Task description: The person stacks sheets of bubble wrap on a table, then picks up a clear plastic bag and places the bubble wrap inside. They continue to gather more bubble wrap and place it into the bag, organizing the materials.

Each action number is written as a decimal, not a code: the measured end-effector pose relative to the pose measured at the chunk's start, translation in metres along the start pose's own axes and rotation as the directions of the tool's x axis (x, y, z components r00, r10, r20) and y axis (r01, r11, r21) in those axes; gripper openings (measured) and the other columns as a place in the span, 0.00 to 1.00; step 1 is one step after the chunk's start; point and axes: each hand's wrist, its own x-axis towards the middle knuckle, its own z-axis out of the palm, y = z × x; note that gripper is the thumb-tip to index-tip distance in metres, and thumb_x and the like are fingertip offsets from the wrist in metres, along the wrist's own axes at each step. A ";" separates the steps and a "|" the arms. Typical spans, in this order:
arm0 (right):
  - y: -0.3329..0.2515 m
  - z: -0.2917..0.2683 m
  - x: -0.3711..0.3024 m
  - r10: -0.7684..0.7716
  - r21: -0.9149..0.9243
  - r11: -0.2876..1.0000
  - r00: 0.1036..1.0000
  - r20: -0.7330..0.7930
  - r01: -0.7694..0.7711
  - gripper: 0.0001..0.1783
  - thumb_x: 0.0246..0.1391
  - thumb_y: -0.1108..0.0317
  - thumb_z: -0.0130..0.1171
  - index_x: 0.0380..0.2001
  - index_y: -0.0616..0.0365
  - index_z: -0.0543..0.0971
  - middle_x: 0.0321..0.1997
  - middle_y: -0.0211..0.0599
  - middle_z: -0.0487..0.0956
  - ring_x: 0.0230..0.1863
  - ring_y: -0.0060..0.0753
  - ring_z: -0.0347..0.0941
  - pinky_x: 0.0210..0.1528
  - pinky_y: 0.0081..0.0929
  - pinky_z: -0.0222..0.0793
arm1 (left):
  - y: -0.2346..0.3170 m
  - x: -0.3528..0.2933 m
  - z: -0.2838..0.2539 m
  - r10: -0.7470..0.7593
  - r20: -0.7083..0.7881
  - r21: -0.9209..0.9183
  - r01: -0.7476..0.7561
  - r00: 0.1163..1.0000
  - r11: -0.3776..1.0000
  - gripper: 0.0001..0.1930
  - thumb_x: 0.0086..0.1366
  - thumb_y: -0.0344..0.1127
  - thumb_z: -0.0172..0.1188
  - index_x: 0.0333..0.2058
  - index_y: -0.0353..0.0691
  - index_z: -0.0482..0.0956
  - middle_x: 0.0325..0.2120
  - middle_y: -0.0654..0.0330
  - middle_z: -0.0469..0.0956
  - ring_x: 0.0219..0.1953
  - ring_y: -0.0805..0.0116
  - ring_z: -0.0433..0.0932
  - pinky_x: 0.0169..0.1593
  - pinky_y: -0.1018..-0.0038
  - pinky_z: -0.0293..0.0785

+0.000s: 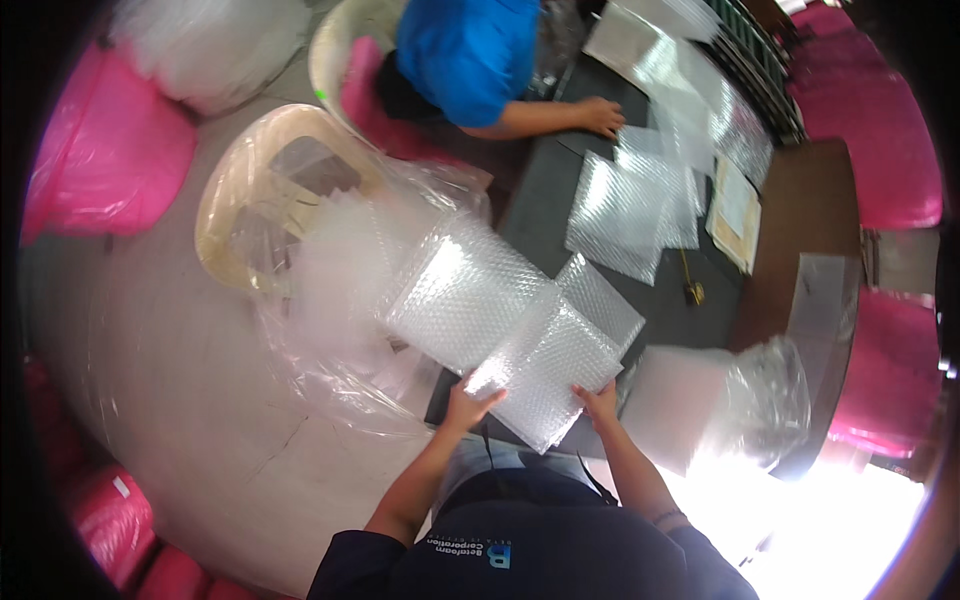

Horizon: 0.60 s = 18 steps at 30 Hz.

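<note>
Both of my hands hold a clear bubble wrap sheet (545,375) by its sides, just in front of me over the dark tabletop. My left hand (470,405) grips its left side with the thumb on top. On the opposite side my right hand (598,402) pinches the near right edge. Beyond it, a shiny bubble wrap stack (470,290) lies at the table's left edge, partly covered by the held sheet. Another bubble wrap piece (602,305) shows behind it on the right.
Across the table (540,210), a person in a blue shirt (465,60) reaches toward more bubble wrap sheets (615,215). A cream plastic chair (225,220) with a clear bag (350,290) stands left. Packed clear sheets (680,390) sit at right. Pink wrapped bundles (120,140) line the sides.
</note>
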 end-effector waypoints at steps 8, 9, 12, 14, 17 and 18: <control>0.036 -0.093 -0.023 -0.133 -0.371 0.928 0.957 -0.258 0.029 0.13 0.45 0.66 0.62 0.30 0.63 0.75 0.27 0.37 0.78 0.28 0.32 0.74 0.31 0.30 0.67 | 0.027 -0.001 -0.013 -0.126 0.450 0.347 -0.043 0.884 0.937 0.08 0.56 0.35 0.60 0.34 0.42 0.73 0.16 0.64 0.73 0.16 0.81 0.65 0.22 0.80 0.63; 0.037 -0.103 -0.026 -0.173 -0.180 0.975 0.953 -0.247 0.131 0.13 0.47 0.65 0.61 0.33 0.63 0.75 0.28 0.38 0.78 0.28 0.31 0.74 0.31 0.28 0.68 | 0.030 -0.001 -0.011 -0.166 0.498 0.391 -0.050 0.851 0.919 0.08 0.56 0.34 0.60 0.34 0.41 0.73 0.17 0.63 0.74 0.16 0.80 0.65 0.23 0.80 0.64; -0.084 -0.136 -0.075 -0.089 0.379 0.907 0.962 -0.257 0.185 0.12 0.55 0.69 0.52 0.42 0.59 0.71 0.31 0.35 0.77 0.30 0.23 0.73 0.34 0.19 0.66 | 0.032 -0.007 -0.002 -0.280 0.455 0.616 -0.071 0.845 0.785 0.14 0.59 0.44 0.56 0.40 0.44 0.72 0.21 0.58 0.76 0.21 0.63 0.74 0.30 0.69 0.71; -0.122 -0.161 -0.110 -0.235 0.177 0.902 0.793 -0.562 0.393 0.17 0.55 0.69 0.52 0.48 0.61 0.67 0.37 0.39 0.76 0.36 0.27 0.72 0.38 0.20 0.67 | 0.086 -0.012 0.014 -0.435 0.361 0.857 -0.109 0.825 0.504 0.22 0.59 0.52 0.52 0.45 0.43 0.70 0.24 0.53 0.77 0.31 0.52 0.76 0.37 0.61 0.72; -0.144 -0.165 -0.146 -0.642 -0.431 0.764 0.628 -0.440 0.479 0.21 0.54 0.72 0.48 0.52 0.64 0.63 0.45 0.48 0.72 0.45 0.39 0.70 0.44 0.28 0.67 | 0.069 -0.031 0.064 0.118 0.277 0.809 -0.298 0.954 0.507 0.25 0.59 0.50 0.54 0.47 0.36 0.67 0.28 0.50 0.75 0.33 0.52 0.75 0.38 0.63 0.72; -0.149 -0.153 -0.155 -0.739 -0.607 0.634 0.606 -0.295 0.478 0.22 0.53 0.75 0.47 0.53 0.65 0.62 0.47 0.50 0.70 0.48 0.42 0.69 0.45 0.31 0.67 | 0.064 -0.033 0.082 0.161 0.248 0.830 -0.295 0.955 0.474 0.27 0.57 0.49 0.56 0.47 0.34 0.66 0.29 0.50 0.74 0.33 0.52 0.75 0.39 0.64 0.72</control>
